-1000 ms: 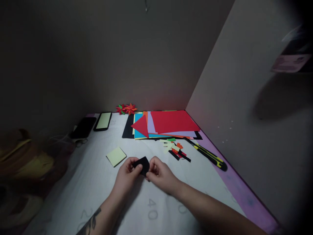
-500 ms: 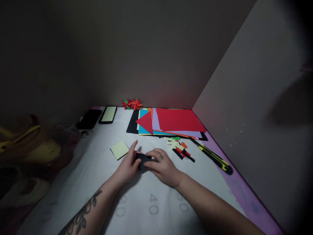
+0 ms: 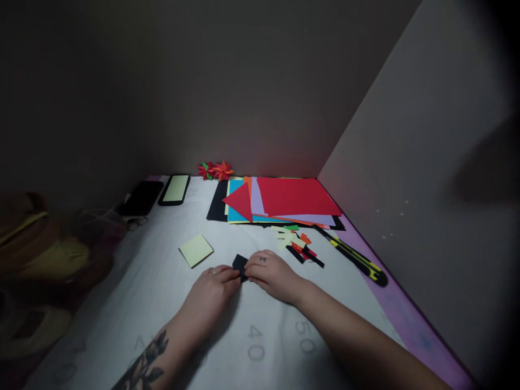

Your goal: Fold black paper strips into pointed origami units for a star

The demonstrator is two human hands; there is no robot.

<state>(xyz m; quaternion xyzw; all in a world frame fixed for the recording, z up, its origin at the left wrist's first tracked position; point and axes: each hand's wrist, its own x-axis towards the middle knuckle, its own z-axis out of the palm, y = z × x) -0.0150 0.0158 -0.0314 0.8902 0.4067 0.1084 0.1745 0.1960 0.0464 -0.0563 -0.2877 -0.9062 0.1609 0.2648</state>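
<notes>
A small piece of black paper [image 3: 239,263] lies between my two hands, low over the white sheet. On its left edge, the fingers of my left hand [image 3: 213,290] are closed together, a ring showing on one finger. From the right, my right hand [image 3: 274,275] grips it with fingertips and thumb pressed together. Parts of the paper are hidden under the fingers, so I cannot tell its full folds. Left of it sits a small stack of pale yellow square paper [image 3: 196,251]. Paper scraps [image 3: 300,244] in several colours lie beyond my right hand.
Coloured sheets [image 3: 298,196] with a red triangle [image 3: 241,201] on top lie at the back. Two folded paper stars [image 3: 222,170] stand by the wall. A box cutter [image 3: 357,261] rests at the right edge. Left are a phone [image 3: 174,189], a dark flat object [image 3: 143,198] and a blurred yellow item [image 3: 65,257].
My left hand has turned palm down, its raised thumb now lowered, and presses the black paper's left side. The paper is turned and sits lower; my right hand stays nearly in place.
</notes>
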